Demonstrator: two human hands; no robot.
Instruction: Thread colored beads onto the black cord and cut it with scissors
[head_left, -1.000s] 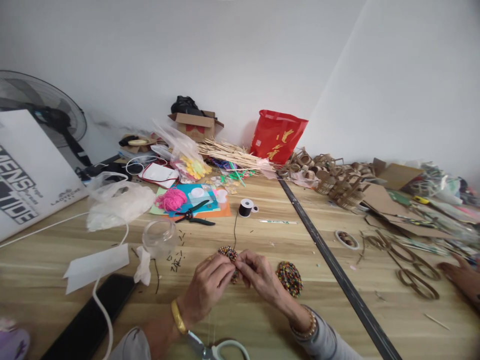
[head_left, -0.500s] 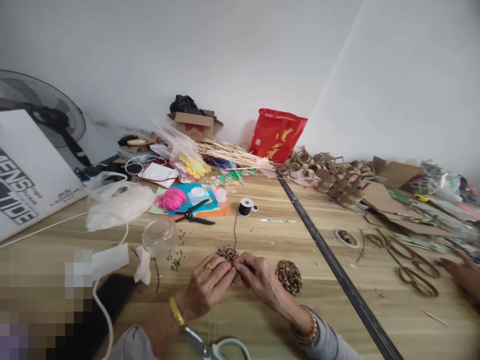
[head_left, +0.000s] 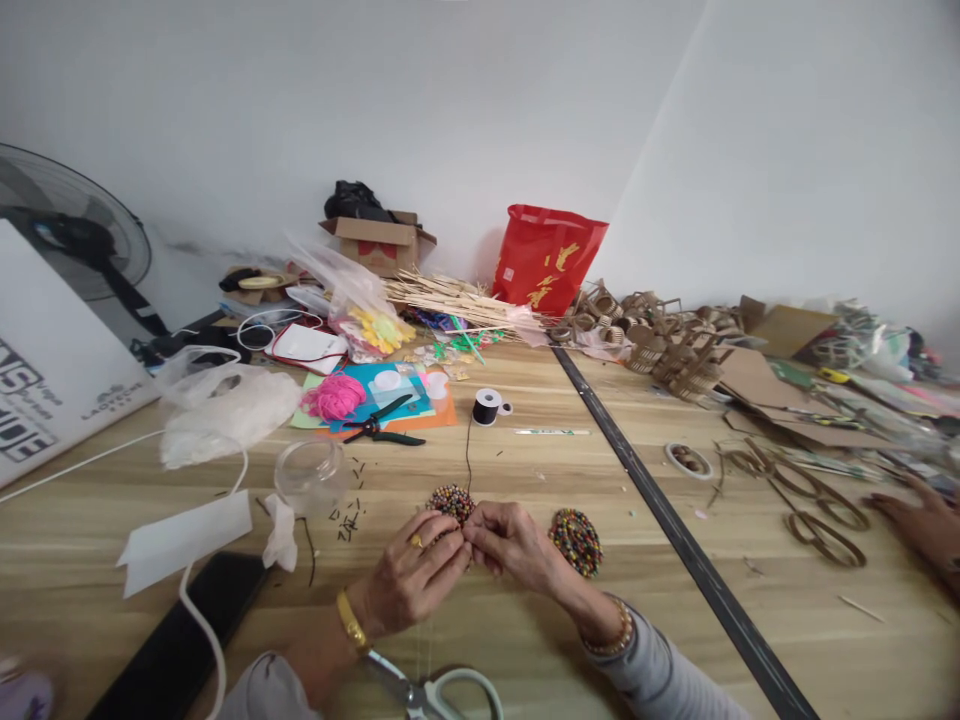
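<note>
My left hand (head_left: 421,562), with a gold ring and bracelet, is closed at the edge of a round piece of multicoloured beads (head_left: 448,499). Touching its fingertips, my right hand (head_left: 517,548) is pinched together; what lies between the fingers is too small to make out. A black cord (head_left: 469,450) runs from a spool (head_left: 486,406) down to the beaded piece, whose near side is hidden by my fingers. A second coil of beads (head_left: 576,543) lies just right of my right hand. Scissors (head_left: 461,690) rest on the table below my hands.
Another person's hand (head_left: 922,525) rests at the right edge, near brown looped strips (head_left: 825,540). Left of my hands are a clear jar (head_left: 309,475), short black bits (head_left: 349,522) and a black phone-like slab (head_left: 180,640). Pliers (head_left: 382,425) lie farther back, near pink yarn (head_left: 335,397).
The camera view has shifted slightly. Both hands stay at the beaded piece with fingertips together, with hardly any visible movement.
</note>
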